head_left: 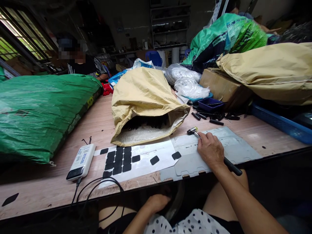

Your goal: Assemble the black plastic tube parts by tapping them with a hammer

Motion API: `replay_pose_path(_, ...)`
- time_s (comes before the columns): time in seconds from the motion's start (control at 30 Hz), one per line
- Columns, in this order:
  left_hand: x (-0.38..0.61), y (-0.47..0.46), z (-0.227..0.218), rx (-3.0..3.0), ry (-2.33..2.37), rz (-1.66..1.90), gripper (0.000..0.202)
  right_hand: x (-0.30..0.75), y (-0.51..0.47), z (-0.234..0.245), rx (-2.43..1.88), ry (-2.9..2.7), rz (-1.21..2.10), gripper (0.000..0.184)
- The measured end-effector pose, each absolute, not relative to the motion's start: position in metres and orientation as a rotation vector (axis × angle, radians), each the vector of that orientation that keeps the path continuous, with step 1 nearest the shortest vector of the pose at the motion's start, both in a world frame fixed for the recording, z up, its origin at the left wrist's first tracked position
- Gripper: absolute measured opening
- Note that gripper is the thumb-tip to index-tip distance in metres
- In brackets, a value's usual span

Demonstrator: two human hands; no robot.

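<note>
Hammer-handling step, seemingly: your right grip point(211, 149) is wrapped round the hammer point(232, 166), over the grey mat point(240, 146). Left grip point(159, 202) below surface point(48, 182) edge, can't tell its state. Any lift should clear the sack point(143, 91).

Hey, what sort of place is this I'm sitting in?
Probably a small workshop: a bulging green sack lies on the worktable, loose black pieces are strewn there too, and your right hand grips a small hammer.

Room right of hammer point(232, 166) (sack point(143, 92) left)
</note>
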State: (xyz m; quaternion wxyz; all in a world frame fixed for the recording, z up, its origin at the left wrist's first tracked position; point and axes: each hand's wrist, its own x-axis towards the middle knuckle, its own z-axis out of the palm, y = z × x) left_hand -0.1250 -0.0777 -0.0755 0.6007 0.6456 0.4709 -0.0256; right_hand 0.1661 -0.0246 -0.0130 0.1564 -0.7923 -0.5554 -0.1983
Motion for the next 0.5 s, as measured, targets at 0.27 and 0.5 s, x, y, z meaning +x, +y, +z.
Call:
replay_pose_path(0.27, -0.093, -0.004, 0.059, 1.478, 0.694, 0.100, 0.041, 0.166, -0.025, -0.013, -2.273, -1.590, -0.565, 0.030)
replay_pose_path(0.5, -0.049, 0.128, 0.047, 2.010, 1.781, 0.704, 0.027, 0.165, -0.024, -0.010, -2.268, -1.601, -0.533, 0.031)
